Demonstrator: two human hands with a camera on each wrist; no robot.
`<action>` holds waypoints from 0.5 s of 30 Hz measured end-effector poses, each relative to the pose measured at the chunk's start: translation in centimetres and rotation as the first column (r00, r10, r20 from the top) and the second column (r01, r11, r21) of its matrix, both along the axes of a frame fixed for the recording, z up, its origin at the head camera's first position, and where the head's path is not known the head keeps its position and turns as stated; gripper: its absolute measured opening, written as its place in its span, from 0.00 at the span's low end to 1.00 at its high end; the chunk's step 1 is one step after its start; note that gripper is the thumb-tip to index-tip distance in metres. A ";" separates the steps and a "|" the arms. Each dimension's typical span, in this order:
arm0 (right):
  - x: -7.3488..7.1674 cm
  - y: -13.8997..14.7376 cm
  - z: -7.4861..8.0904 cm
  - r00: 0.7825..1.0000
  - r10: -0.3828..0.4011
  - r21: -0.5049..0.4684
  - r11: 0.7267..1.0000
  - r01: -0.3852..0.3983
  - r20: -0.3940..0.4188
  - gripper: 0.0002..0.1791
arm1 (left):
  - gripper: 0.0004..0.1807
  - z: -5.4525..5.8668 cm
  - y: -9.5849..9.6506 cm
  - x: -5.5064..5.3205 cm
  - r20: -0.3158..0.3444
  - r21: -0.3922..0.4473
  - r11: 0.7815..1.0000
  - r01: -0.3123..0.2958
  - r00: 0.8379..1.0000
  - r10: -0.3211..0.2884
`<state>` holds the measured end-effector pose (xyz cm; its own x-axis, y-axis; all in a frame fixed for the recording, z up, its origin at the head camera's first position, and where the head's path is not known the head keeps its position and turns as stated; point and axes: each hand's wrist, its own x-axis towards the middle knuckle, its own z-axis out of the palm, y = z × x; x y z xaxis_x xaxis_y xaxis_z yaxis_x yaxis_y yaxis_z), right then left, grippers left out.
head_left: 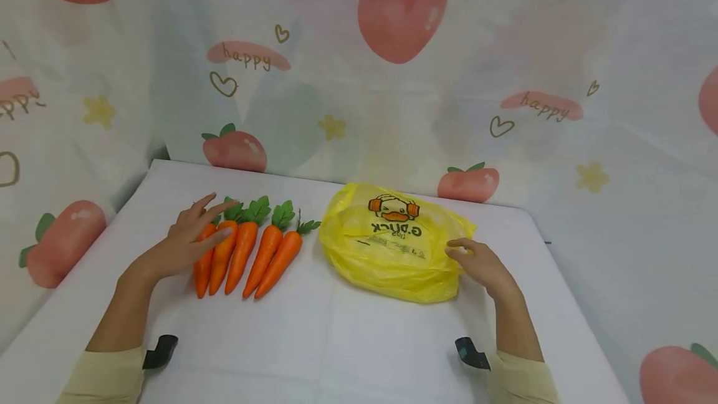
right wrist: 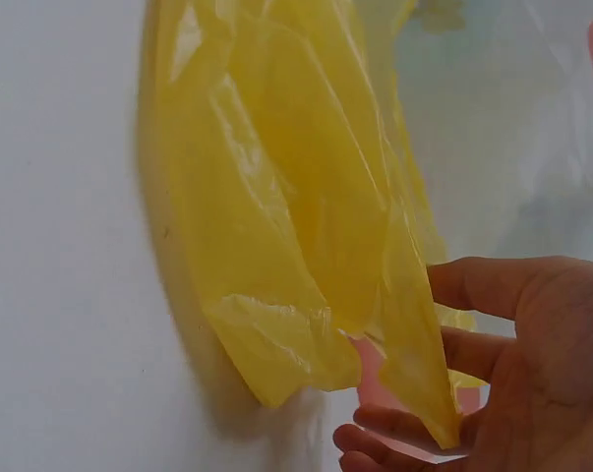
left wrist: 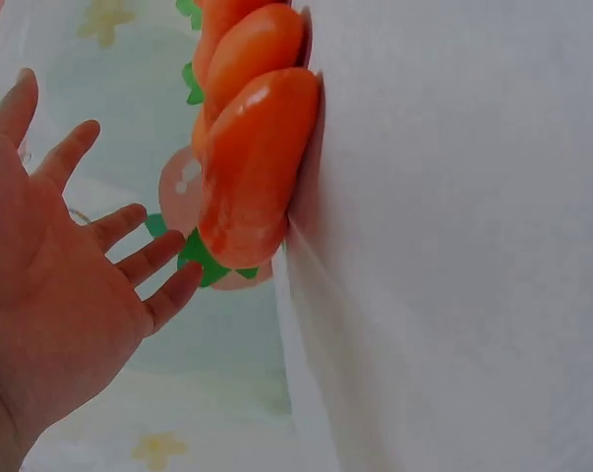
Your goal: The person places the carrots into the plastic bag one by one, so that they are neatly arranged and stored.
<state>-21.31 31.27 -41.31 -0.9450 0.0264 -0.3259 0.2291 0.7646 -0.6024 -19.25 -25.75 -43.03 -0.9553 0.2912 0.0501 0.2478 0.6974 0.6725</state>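
Note:
Several orange carrots with green leafy tops lie side by side on the white table, tips toward me. My left hand is over the leftmost carrots, fingers spread and holding nothing. In the left wrist view that hand appears beside the rounded carrot ends, with a gap at the thumb side. To the right lies a crumpled yellow plastic bag with a duck print. My right hand is at its right edge. Up close, relaxed fingers are right at the bag's loose corner, thumb and forefinger apart.
White cloth covers the table, and fruit-printed fabric hangs behind it and along both sides. Dark curved pieces stick out near both cream sleeves.

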 end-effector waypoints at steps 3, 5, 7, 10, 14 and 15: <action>-0.2 0.1 -0.2 0.999 -0.009 -0.058 0.998 0.011 0.033 0.32 | 0.36 -0.1 -0.6 0.0 0.014 0.013 1.000 -0.019 1.000 0.019; -0.3 0.0 -0.4 0.999 -0.022 -0.087 0.996 0.026 0.042 0.31 | 0.36 -0.1 -0.8 0.0 0.024 0.020 0.999 -0.027 0.999 0.026; -0.4 -0.2 -0.7 0.998 -0.040 -0.111 0.993 0.046 0.051 0.30 | 0.37 -0.2 -1.0 0.1 0.033 0.034 0.999 -0.031 0.999 0.030; -0.5 -0.5 -1.0 0.997 -0.059 -0.126 0.990 0.066 0.057 0.30 | 0.37 -0.3 -1.5 0.2 0.036 0.051 0.998 -0.047 0.998 0.045; -0.6 -0.7 -1.1 0.997 -0.057 -0.122 0.991 0.063 0.050 0.29 | 0.37 -0.7 -2.3 0.1 0.011 0.059 0.996 -0.064 0.998 0.063; -0.5 -0.7 -1.1 0.997 -0.054 -0.121 0.991 0.060 0.049 0.29 | 0.37 -0.8 -2.5 0.1 0.002 0.063 0.996 -0.068 0.998 0.068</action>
<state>-21.85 30.57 -42.37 -0.9271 0.0375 -0.3729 0.2999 0.6709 -0.6782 -19.17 -28.27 -43.86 -0.9728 0.2216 0.0669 0.2015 0.6688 0.7156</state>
